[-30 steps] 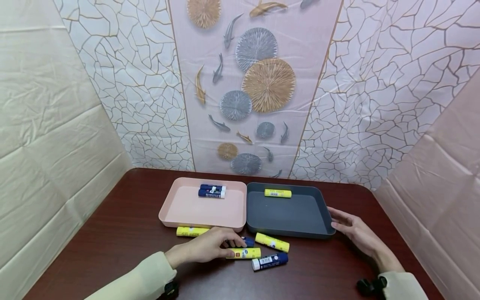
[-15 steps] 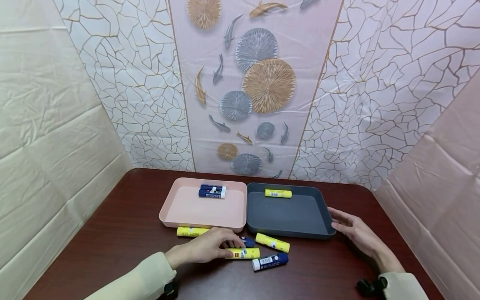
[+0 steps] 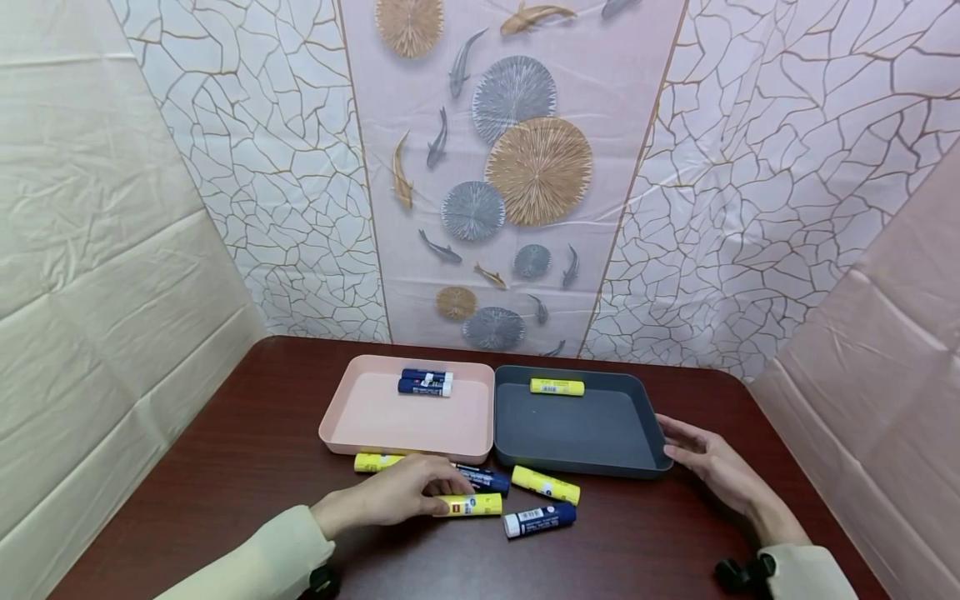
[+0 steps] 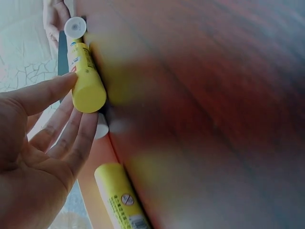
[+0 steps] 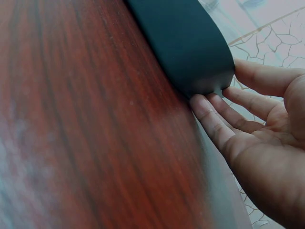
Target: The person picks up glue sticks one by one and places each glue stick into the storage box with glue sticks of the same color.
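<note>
My left hand (image 3: 397, 492) pinches a yellow glue stick (image 3: 478, 505) between thumb and fingers, just above the table; in the left wrist view the thumb lies on one side of the yellow stick (image 4: 89, 93). Behind it lies a blue glue stick (image 3: 487, 481), partly hidden by the hand. Another yellow stick (image 3: 375, 462) lies by the pink tray (image 3: 405, 449). With nearly straight fingers, my right hand (image 3: 720, 471) touches the right side of the dark tray (image 3: 585, 463); the right wrist view shows its fingertips against the dark tray's corner (image 5: 205, 71).
Two blue sticks (image 3: 424, 387) lie in the pink tray, and one yellow stick (image 3: 557, 387) in the dark tray. In front of the trays are a yellow stick (image 3: 546, 484) and a blue stick with a white cap (image 3: 540, 520). Patterned cloth (image 3: 300, 208) stands behind the table.
My left hand has moved a little to the left with the yellow stick, showing more of the blue stick behind it. My right hand has stayed at the dark tray.
</note>
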A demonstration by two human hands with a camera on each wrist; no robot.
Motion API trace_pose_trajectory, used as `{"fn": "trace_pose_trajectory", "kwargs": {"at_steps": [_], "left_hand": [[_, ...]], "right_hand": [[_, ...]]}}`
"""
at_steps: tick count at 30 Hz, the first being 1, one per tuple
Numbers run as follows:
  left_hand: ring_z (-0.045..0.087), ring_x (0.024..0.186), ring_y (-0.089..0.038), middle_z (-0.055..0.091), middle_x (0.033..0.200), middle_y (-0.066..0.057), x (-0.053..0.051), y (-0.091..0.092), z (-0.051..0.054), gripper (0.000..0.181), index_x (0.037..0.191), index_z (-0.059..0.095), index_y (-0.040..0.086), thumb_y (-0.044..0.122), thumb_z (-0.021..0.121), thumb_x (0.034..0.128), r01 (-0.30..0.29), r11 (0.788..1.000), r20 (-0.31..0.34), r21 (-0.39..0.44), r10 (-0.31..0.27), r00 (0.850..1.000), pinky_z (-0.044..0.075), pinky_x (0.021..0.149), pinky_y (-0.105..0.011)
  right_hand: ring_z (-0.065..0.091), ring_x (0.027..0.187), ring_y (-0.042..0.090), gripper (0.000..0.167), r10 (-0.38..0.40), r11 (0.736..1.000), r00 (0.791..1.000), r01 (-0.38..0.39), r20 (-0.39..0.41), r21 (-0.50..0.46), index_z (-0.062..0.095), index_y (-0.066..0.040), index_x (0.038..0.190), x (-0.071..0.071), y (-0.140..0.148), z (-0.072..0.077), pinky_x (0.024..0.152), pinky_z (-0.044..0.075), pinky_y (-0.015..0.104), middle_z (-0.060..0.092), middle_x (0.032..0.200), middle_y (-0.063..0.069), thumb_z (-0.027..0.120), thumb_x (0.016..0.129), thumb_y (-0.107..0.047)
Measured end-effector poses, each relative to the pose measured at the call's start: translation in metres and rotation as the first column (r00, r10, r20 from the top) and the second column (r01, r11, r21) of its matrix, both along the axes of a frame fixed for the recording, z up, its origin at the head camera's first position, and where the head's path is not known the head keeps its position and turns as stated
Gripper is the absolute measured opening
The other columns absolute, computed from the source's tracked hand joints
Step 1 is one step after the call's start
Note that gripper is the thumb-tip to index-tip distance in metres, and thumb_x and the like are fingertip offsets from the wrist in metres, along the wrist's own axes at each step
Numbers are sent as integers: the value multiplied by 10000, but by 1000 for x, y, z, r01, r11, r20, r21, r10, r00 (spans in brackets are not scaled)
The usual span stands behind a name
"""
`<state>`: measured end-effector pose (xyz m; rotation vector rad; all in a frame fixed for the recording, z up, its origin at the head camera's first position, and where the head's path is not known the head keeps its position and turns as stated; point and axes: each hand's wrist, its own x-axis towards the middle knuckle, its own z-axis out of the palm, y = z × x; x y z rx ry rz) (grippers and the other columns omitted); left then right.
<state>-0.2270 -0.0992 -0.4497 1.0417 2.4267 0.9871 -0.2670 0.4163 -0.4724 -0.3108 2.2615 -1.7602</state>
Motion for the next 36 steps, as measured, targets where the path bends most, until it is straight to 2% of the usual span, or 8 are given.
{"fn": "trace_pose_trajectory", "kwargs": {"at_steps": [3,8,13,18,24,29,36], "left_hand": [[610,947,16,661,1058,161,-1,-3,1,334,1224,758,219,43,763,941,18,1000,-19,-7,-18,1000,550,836,-218],[597,929,1,638,1045,114,-2,-5,1,399,1298,741,189,31,751,932,90,995,-81,-40,-93,992,545,812,-220],[562,879,-40,618,1099,82,0,-5,4,466,1359,715,238,32,726,941,124,988,-90,-94,-133,987,501,773,-203],[552,866,-77,607,1106,94,3,-3,9,437,1349,714,285,78,726,965,118,985,-74,-128,-128,989,474,763,-204],[593,1037,-8,647,1185,142,5,1,8,373,1314,724,281,196,783,956,122,985,-125,-123,-137,983,518,921,-242],[591,1169,-6,660,1273,158,5,2,6,395,1307,723,280,173,803,936,120,983,-151,-138,-141,978,512,996,-271],[600,1173,-16,661,1278,153,6,3,2,398,1322,708,282,147,778,955,124,979,-192,-159,-154,969,516,1002,-282]], "right_hand": [[587,1252,25,665,-2,1000,1000,2,0,3,249,11,1633,0,0,0,974,512,218,259,1638,313,578,1078,-151],[586,1250,21,663,2,1000,1000,-1,-5,5,248,13,1632,1,1,0,972,513,218,258,1636,317,576,1079,-149],[585,1255,22,658,8,1000,1000,-8,-8,-1,243,15,1633,0,1,0,974,515,223,253,1638,320,568,1083,-144],[587,1252,21,661,8,1000,1000,-8,-5,-5,242,16,1633,0,1,0,974,516,225,255,1638,319,570,1082,-147],[586,1261,27,656,17,1000,1000,-17,-14,-7,237,27,1630,0,1,0,979,515,225,254,1633,329,563,1083,-133],[583,1260,21,658,12,1000,1000,-12,-15,-6,240,31,1628,0,1,0,977,513,221,254,1632,330,567,1081,-134],[578,1253,7,666,2,1000,1000,-2,-3,1,247,19,1630,0,0,0,973,511,215,254,1639,316,578,1078,-148]]}}
